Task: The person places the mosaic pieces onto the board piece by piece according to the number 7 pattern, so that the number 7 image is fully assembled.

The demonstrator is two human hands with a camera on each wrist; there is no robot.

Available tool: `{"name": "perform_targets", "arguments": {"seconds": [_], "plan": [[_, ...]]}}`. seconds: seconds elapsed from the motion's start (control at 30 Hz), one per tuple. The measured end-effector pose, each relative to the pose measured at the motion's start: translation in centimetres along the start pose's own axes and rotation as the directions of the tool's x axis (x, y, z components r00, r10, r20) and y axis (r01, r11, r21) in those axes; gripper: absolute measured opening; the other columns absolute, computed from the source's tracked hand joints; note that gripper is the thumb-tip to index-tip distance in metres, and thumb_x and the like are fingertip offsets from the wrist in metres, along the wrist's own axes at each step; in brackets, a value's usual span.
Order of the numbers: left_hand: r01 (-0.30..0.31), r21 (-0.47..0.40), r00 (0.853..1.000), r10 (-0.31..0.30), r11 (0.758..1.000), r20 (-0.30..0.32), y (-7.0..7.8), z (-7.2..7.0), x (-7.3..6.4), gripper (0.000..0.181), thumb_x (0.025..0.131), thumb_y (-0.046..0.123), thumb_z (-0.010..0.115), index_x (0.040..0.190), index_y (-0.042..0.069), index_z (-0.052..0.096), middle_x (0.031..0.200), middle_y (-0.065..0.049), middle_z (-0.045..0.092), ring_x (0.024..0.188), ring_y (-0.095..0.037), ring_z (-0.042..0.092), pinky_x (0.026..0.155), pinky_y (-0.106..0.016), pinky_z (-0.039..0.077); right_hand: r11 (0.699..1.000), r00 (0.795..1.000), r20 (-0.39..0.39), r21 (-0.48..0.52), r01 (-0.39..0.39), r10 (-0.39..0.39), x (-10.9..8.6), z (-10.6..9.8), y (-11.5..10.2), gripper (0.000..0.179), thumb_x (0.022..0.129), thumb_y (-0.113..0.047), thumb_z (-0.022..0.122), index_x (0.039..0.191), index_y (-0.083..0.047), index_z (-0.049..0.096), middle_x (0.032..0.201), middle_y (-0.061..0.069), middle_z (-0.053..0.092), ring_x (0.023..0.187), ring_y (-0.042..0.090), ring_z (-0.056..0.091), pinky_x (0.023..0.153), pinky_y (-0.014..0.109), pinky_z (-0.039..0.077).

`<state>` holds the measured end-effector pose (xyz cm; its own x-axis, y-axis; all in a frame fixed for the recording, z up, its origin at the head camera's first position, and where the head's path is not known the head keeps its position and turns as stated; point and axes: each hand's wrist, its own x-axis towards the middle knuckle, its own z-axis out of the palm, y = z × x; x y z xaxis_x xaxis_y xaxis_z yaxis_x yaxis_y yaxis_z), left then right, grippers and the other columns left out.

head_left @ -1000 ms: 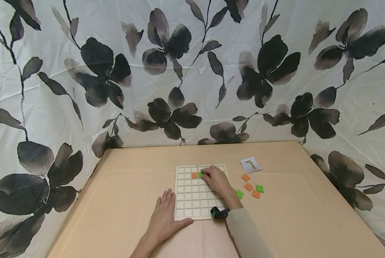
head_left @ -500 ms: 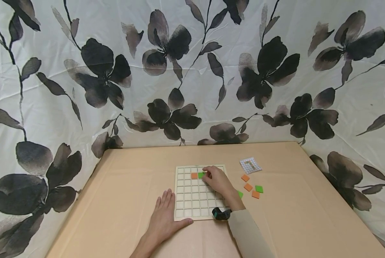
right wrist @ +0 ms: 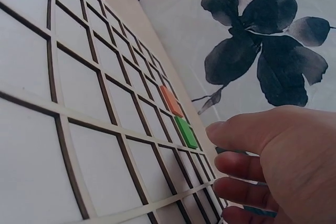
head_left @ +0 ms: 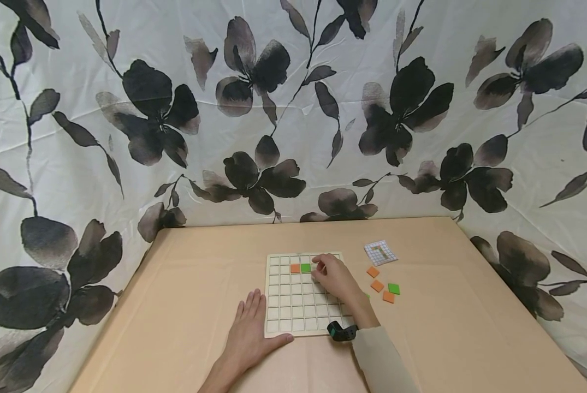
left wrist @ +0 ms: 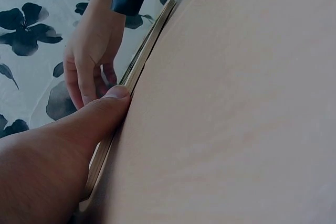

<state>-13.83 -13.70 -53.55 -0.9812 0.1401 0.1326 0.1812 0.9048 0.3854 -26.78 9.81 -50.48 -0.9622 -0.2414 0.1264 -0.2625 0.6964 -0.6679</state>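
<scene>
A pale grid board (head_left: 298,312) lies on the table, with an orange square tile (head_left: 295,268) and a green square tile (head_left: 306,268) side by side in its second row from the far edge. My right hand (head_left: 336,279) hovers over the board just right of the green tile. Its fingers (right wrist: 239,163) are loosely bent, with nothing between them in the right wrist view. My left hand (head_left: 248,327) rests flat along the board's left side, fingers straight. Its thumb (left wrist: 107,106) touches the board's near edge.
Right of the board lie loose orange tiles (head_left: 377,285) and a green tile (head_left: 393,289); another green one is mostly hidden by my right forearm. A small card (head_left: 380,253) with a printed grid pattern lies behind them. A floral cloth (head_left: 254,109) hangs beyond the table.
My right hand has let go of the green tile and drawn slightly right, so the tile now shows fully in its cell. The left hand has stayed in place.
</scene>
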Motion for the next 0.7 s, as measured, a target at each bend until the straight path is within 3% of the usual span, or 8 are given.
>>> {"name": "perform_targets", "arguments": {"seconds": [0.27,0.7], "plan": [[-0.006,0.011,1.000,0.006,1.000,-0.009,-0.1,0.1,-0.1,0.121,0.073,0.082,0.063,0.149,-0.009,0.038,0.160,-0.026,0.032,0.152,-0.040,0.027,0.126,-0.054,0.022,0.999,0.999,-0.011,0.023,-0.030,0.031,-0.5,-0.3,0.1,0.031,0.092,-0.021,0.071,0.121,-0.010,0.068,0.097,-0.001,0.062,0.084,0.014,0.055,0.073,0.027,0.050],[-0.010,0.010,1.000,0.010,1.000,-0.007,-0.1,0.1,0.0,0.121,0.074,0.083,0.061,0.149,-0.009,0.038,0.160,-0.026,0.031,0.152,-0.040,0.026,0.126,-0.055,0.022,0.999,0.999,-0.048,0.048,-0.003,0.005,-0.6,-1.5,1.0,0.033,0.091,-0.019,0.073,0.121,-0.007,0.068,0.101,0.004,0.063,0.083,0.015,0.055,0.072,0.029,0.050]]}}
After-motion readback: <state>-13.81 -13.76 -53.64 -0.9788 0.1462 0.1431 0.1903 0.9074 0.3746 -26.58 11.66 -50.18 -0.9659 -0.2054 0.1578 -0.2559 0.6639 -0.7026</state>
